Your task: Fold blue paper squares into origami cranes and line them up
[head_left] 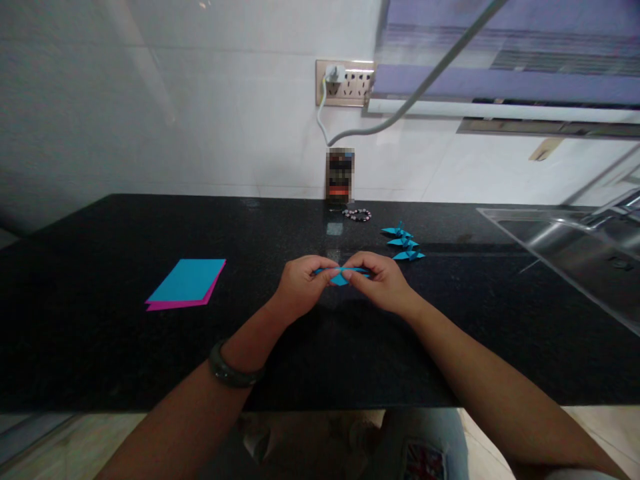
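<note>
A folded piece of blue origami paper is pinched between both hands, just above the black countertop. My left hand grips its left side, thumb in front and fingers behind. On the right side, my right hand holds it the same way, and the two thumbs nearly meet in the middle. Fingers hide most of the paper's outer parts. Three folded blue paper cranes stand in a row on the counter, beyond my right hand. Off to the left lies a stack of square paper, blue on top with pink beneath.
A phone-like upright object, blurred out, leans at the wall with a cable above it. Before it lies a beaded bracelet. A metal sink is set into the countertop at right. A socket panel is on the wall.
</note>
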### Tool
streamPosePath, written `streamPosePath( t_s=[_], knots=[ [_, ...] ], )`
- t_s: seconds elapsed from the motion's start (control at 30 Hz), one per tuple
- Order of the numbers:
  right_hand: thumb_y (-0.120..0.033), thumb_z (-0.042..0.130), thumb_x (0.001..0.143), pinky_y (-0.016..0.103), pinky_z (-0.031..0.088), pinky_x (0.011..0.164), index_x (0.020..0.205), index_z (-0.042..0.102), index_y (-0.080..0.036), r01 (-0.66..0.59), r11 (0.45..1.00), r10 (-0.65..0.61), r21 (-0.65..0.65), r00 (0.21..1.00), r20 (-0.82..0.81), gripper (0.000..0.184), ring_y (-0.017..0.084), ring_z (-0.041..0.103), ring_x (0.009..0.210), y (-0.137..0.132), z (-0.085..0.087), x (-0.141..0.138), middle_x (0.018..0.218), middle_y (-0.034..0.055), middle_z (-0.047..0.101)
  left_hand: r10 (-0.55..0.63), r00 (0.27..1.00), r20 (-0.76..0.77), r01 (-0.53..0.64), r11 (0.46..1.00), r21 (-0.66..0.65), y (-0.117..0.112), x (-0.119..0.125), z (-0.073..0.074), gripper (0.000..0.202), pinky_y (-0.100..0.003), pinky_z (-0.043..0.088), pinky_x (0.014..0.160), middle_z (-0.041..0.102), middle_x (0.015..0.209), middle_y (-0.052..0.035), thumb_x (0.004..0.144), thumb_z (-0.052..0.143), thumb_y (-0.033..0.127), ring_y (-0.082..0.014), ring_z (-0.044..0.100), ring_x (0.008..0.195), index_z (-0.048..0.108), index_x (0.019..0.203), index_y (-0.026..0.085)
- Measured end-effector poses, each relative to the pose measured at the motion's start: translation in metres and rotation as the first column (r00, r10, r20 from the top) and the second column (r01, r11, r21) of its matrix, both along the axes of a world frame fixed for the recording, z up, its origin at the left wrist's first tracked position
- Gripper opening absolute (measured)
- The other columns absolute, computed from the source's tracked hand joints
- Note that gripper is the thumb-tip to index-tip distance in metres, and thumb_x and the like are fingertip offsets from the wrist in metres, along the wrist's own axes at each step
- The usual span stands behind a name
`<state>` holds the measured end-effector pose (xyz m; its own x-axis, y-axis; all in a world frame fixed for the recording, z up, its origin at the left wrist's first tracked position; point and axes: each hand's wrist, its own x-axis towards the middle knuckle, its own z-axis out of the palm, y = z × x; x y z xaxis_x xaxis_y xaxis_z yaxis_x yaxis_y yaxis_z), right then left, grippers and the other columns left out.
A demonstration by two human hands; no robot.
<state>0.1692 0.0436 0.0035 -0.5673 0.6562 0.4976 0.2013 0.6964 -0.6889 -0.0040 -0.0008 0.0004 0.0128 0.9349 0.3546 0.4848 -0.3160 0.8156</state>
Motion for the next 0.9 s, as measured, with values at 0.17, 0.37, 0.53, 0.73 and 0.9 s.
streamPosePath(
  t_s=[0.17, 0.37, 0.53, 0.73, 0.9],
  knots=[
    [-0.028, 0.055, 0.077, 0.024, 0.042, 0.061, 0.078, 0.062, -0.016, 0.005, 1.000, -0.005, -0.006, 1.000, -0.006, 0.014, 0.012, 0.055, 0.066, -0.0005, 0.0004, -0.0004, 0.073, 0.0034, 0.062, 0.006, 1.000, 0.017, -0.006, 1.000, 0.004, -0.0007, 0.0014, 0.0001, 0.020, -0.026, 0.049, 0.064, 0.067, 0.079, -0.0067, 0.072, 0.058, 0.033, -0.0172, 0.061, 0.074, 0.068, 0.080, 0.017],
    [-0.028, 0.055, 0.077, 0.024, 0.042, 0.062, 0.077, 0.062, -0.016, 0.006, 1.000, -0.006, -0.016, 1.000, -0.007, 0.014, 0.012, 0.056, 0.066, 0.0003, -0.0016, -0.0009, 0.073, 0.0035, 0.062, 0.016, 1.000, -0.016, -0.016, 1.000, 0.025, -0.0011, 0.0016, 0.0012, 0.019, -0.026, 0.047, 0.065, 0.067, 0.077, -0.0060, 0.072, 0.057, 0.031, -0.0170, 0.061, 0.073, 0.068, 0.078, 0.017],
    [-0.027, 0.055, 0.077, 0.025, 0.043, 0.062, 0.076, 0.063, -0.016, 0.009, 1.000, -0.009, -0.012, 1.000, -0.011, 0.013, 0.012, 0.056, 0.065, -0.0003, -0.0016, -0.0013, 0.072, 0.0033, 0.062, 0.012, 0.998, -0.060, -0.011, 1.000, 0.026, -0.0021, 0.0014, 0.0035, 0.018, -0.024, 0.046, 0.063, 0.067, 0.073, -0.0042, 0.074, 0.055, 0.030, -0.0149, 0.060, 0.068, 0.067, 0.077, 0.017],
    [-0.026, 0.054, 0.077, 0.025, 0.043, 0.060, 0.076, 0.062, -0.015, 0.034, 0.998, -0.035, -0.047, 0.999, -0.033, 0.014, 0.012, 0.055, 0.065, 0.0008, -0.0004, 0.0002, 0.071, 0.0034, 0.062, -0.079, 0.964, 0.256, 0.116, 0.984, -0.132, 0.0019, 0.0016, 0.0001, 0.030, -0.024, 0.049, 0.060, 0.066, 0.075, -0.0054, 0.078, 0.049, 0.037, -0.0136, 0.061, 0.064, 0.063, 0.089, 0.012],
    [-0.027, 0.054, 0.077, 0.025, 0.042, 0.059, 0.076, 0.062, -0.015, 0.044, 0.996, -0.047, -0.072, 0.998, -0.043, 0.014, 0.012, 0.055, 0.064, 0.0017, 0.0002, 0.0011, 0.071, 0.0032, 0.062, -0.038, 0.942, 0.333, 0.087, 0.987, -0.133, 0.0047, 0.0003, -0.0018, 0.035, -0.024, 0.049, 0.060, 0.065, 0.079, -0.0069, 0.075, 0.053, 0.042, -0.0138, 0.060, 0.067, 0.062, 0.087, 0.011]
  ],
)
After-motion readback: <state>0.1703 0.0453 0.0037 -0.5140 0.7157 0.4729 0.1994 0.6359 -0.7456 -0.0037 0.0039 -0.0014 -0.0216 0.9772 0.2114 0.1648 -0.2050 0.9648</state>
